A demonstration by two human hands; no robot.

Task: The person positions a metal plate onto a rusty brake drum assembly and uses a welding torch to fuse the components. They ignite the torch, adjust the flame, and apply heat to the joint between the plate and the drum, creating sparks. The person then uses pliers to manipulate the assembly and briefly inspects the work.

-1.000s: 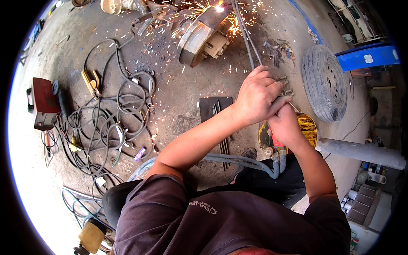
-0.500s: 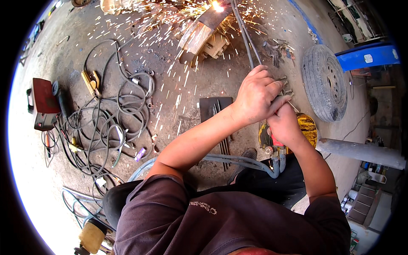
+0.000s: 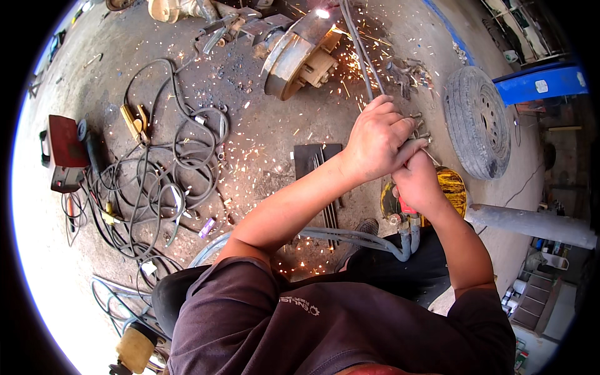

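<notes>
Both of my hands are closed round the handle of a cutting torch (image 3: 357, 42), one in front of the other. My left hand (image 3: 380, 135) grips forward, close behind the long thin tubes. Wrapped round the rear is my right hand (image 3: 417, 181), just ahead of a red fitting and two grey hoses (image 3: 406, 242). Most of the handle is hidden by my fingers. The tubes reach to the top edge, beside a white-hot glowing spot on a rusty wheel hub with a drum (image 3: 289, 62). Orange sparks fly from there over the floor.
Black cables with a brass electrode clamp (image 3: 132, 122) lie coiled on the left, near a red welding machine (image 3: 65, 153). A dark plate (image 3: 306, 159) with thin rods lies under my left forearm. At right are a tyre (image 3: 478, 122), a blue beam (image 3: 544, 83) and a grey pipe (image 3: 531, 224).
The spark shower has thinned greatly, baring more of the hub and metal parts behind it. Some sparks now scatter nearer my legs. Both hands and the torch look nearly still.
</notes>
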